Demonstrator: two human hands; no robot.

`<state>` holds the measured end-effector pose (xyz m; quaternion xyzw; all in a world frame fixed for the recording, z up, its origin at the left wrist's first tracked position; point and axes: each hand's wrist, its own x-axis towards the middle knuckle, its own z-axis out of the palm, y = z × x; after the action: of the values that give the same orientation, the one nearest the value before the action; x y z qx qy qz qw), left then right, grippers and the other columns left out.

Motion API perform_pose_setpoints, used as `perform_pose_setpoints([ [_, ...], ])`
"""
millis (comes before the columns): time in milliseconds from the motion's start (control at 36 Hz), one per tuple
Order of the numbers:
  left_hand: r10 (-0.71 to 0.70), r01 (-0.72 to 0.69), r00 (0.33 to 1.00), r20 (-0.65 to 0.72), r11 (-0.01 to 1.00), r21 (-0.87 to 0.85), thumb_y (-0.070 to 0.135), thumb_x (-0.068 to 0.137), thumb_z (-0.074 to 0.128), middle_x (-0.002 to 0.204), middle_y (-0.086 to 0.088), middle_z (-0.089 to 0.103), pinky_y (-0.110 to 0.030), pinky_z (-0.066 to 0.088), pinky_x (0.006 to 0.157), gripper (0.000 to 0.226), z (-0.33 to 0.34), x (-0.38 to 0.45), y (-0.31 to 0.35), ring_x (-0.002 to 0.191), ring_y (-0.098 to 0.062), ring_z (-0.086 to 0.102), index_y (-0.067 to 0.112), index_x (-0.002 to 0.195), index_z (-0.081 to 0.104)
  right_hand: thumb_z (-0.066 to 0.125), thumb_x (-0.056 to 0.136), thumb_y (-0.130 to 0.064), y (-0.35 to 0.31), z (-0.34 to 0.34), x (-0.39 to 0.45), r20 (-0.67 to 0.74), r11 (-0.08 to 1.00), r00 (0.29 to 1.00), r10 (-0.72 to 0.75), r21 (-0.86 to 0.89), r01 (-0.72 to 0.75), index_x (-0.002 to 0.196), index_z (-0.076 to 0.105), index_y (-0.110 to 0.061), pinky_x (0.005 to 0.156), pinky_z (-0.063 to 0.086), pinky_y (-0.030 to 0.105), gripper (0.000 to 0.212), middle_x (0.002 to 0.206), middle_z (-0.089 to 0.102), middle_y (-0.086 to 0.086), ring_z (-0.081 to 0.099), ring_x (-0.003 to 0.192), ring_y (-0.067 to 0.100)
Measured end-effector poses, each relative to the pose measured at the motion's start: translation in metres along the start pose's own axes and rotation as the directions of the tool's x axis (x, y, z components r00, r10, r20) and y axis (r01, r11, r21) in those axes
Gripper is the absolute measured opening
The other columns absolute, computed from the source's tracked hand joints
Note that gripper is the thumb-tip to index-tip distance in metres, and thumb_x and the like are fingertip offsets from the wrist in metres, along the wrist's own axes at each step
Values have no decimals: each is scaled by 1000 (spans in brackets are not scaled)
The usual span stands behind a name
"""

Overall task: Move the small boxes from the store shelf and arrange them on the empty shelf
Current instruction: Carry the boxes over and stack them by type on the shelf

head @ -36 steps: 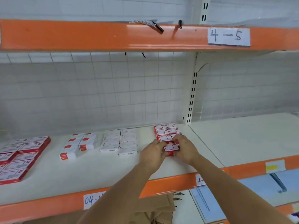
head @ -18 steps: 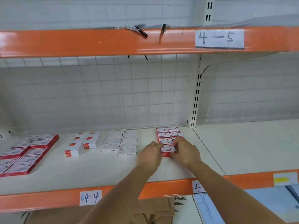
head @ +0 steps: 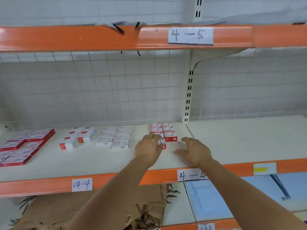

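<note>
A cluster of small red-and-white boxes (head: 167,129) sits in two columns at the back right of the white shelf (head: 103,160), next to the upright post. My left hand (head: 148,147) lies on the front-left box (head: 163,145), fingers draped over its top and hiding most of it. My right hand (head: 194,151) is to the right of the cluster, fingers spread and relaxed just above the shelf, holding nothing and apart from the boxes.
Further left on the shelf are white staple boxes (head: 115,136), red-ended white boxes (head: 78,138) and larger red boxes (head: 25,146). A slotted post (head: 188,97) divides off the bare right bay (head: 249,138). An orange upper shelf edge (head: 116,38) hangs overhead. Brown paper (head: 99,209) lies below.
My right hand has let go of the front box and moved away to the right. My left hand stays on the boxes.
</note>
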<state>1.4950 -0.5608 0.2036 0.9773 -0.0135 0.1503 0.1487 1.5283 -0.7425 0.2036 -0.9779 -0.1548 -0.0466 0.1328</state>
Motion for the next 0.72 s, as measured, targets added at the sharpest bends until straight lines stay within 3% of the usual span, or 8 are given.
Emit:
perform_pose_setpoints([
  [194,123,-126,984,130,992,15,45,101,35,138,-3,48,-36,39,100,45,1,1,44,127,-21,41,23,139,46,42,96,-52,47,-26,-33,2,991,992,129,-19,-129,146,33,-23,99,40,33,58,144,46,0,43,130,20],
  [389,298,-306,912,283,952,-16,53,100,30,142,-7,46,-38,35,105,54,20,8,90,130,-25,38,21,142,43,40,97,-51,86,-48,-66,-52,950,949,310,-32,-312,146,33,-22,102,37,33,58,148,42,2,41,133,21],
  [528,413,-413,855,314,908,-68,54,99,30,144,-5,45,-37,31,107,55,36,13,133,132,-24,37,21,142,42,43,96,-51,113,-58,-100,-89,910,907,411,-21,-414,145,35,-20,99,38,33,58,142,49,3,45,129,22],
  [722,552,-551,767,329,828,-106,52,100,31,143,-4,44,-36,31,107,52,60,11,197,131,-24,37,23,141,43,39,97,-52,162,-74,-144,-82,860,862,500,-72,-506,149,29,-17,96,43,35,63,149,41,2,44,131,23],
])
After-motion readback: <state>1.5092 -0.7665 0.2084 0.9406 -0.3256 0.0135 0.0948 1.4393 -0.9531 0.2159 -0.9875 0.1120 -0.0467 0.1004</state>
